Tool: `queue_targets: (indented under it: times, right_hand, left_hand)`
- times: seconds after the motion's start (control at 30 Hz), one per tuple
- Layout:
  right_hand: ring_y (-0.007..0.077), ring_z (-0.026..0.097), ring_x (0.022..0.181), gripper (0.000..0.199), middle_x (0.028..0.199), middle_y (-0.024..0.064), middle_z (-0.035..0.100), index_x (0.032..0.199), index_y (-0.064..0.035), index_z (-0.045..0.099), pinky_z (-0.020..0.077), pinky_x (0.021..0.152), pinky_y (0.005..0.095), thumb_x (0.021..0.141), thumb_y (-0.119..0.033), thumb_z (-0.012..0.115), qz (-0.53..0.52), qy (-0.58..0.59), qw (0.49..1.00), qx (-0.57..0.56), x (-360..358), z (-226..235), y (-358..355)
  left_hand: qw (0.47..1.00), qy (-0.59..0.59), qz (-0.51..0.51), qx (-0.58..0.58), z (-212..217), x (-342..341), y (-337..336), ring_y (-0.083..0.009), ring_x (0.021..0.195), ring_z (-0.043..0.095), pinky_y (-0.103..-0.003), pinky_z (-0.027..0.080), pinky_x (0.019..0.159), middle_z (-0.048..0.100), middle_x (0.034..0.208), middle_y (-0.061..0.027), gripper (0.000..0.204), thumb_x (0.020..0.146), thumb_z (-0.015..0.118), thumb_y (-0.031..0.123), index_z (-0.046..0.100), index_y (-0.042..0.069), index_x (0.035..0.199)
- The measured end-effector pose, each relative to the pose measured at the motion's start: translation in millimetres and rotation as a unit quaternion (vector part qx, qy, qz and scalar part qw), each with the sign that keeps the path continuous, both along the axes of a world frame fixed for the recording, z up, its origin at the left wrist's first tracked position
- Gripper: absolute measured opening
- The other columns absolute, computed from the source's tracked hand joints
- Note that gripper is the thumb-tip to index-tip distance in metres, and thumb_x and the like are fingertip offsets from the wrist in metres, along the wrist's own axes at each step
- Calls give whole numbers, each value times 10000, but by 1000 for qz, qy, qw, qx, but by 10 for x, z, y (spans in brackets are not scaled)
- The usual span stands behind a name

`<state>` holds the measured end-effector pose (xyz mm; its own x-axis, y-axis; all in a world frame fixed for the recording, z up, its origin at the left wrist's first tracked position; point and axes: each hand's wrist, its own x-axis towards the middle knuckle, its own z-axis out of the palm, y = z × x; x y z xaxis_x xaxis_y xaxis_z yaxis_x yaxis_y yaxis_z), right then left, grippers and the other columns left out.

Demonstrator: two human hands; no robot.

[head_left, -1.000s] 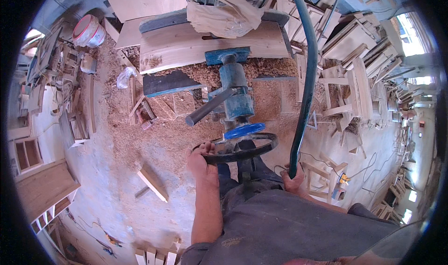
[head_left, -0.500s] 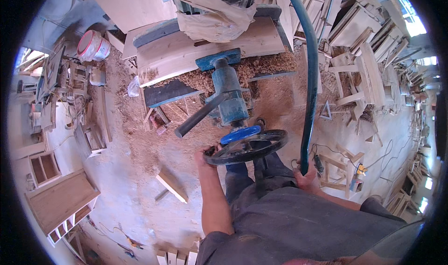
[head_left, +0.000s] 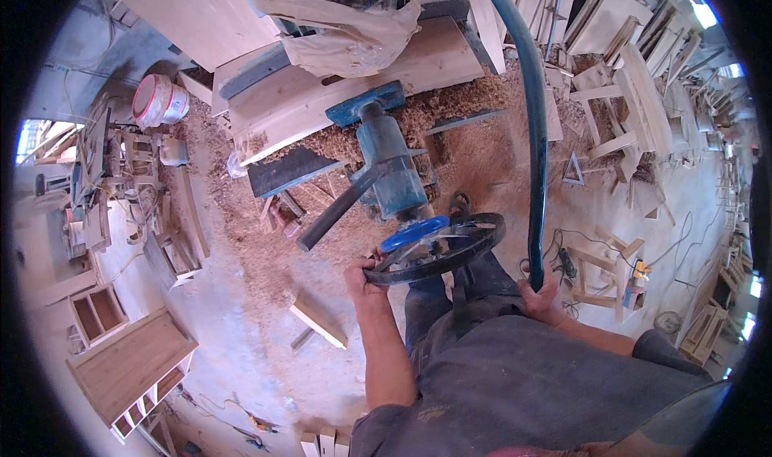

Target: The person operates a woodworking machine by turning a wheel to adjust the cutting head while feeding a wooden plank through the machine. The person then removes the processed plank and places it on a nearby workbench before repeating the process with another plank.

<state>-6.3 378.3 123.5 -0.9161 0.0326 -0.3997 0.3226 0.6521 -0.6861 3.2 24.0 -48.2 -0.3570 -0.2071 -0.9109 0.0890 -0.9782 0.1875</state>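
My left hand [head_left: 366, 278] is closed round the left side of a black handwheel [head_left: 438, 269], its fingers partly hidden by the rim. Just above that wheel sits a smaller blue handwheel [head_left: 412, 235], on the end of a blue-green machine column [head_left: 392, 185]. A dark bar handle [head_left: 331, 218] juts from the column toward the lower left. To the right, my right hand [head_left: 542, 298] grips the lower end of a long, curved blue-green lever [head_left: 536, 167]. Beyond the column, a pale wooden board [head_left: 281, 127] lies across the machine, with wood shavings along its near edge.
Shavings [head_left: 462, 107] are heaped by the machine. A small wooden frame [head_left: 599, 276] and cables stand on the right; stacked boards [head_left: 603, 22] are at the far right. At left are a white bucket [head_left: 161, 100] and a wooden cabinet [head_left: 133, 360]. An offcut [head_left: 320, 320] lies nearer.
The whole view has turned slightly, so floor items on both sides appear farther right and the machine's top farther left. Both hands keep their grips on the wheel and the lever.
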Motion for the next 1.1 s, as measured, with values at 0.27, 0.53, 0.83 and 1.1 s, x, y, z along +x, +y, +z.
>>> queue_targets:
  times: [0.27, 0.53, 0.83, 1.1]
  right_hand:
    - [139, 508, 738, 305, 808, 50, 531, 1084, -13, 549, 433, 686, 300, 806, -79, 655, 3, 5, 1000, -12, -5, 6, 3]
    - [158, 528, 672, 275, 729, 55, 545, 1052, -9, 557, 441, 639, 327, 803, -77, 654, -6, 14, 999, -38, -58, 25, -2]
    - [348, 629, 864, 309, 906, 203, 615, 1078, 5, 553, 484, 787, 409, 813, -111, 662, -7, -18, 999, -28, -53, 53, 50]
    - [352, 619, 832, 314, 895, 213, 613, 1080, 4, 544, 477, 763, 419, 815, -122, 656, 4, 1, 1000, -25, -100, 79, 45]
  left_hand:
    - [1000, -1, 11, 28, 186, -74, 59, -406, 902, 597, -561, 548, 843, 512, 1004, -277, 194, 672, 433, -66, 402, -98, 861]
    - [1000, -7, -9, 19, 225, -134, 58, -396, 825, 603, -564, 552, 842, 518, 937, -258, 198, 650, 441, -56, 409, -94, 842]
    - [999, -2, -48, 7, 351, -178, 73, -400, 827, 626, -564, 554, 851, 561, 914, -233, 264, 640, 465, -40, 466, -74, 902]
    - [998, -17, -54, 7, 213, -128, 46, -363, 789, 622, -562, 552, 837, 575, 881, -205, 305, 640, 480, -22, 478, -54, 944]
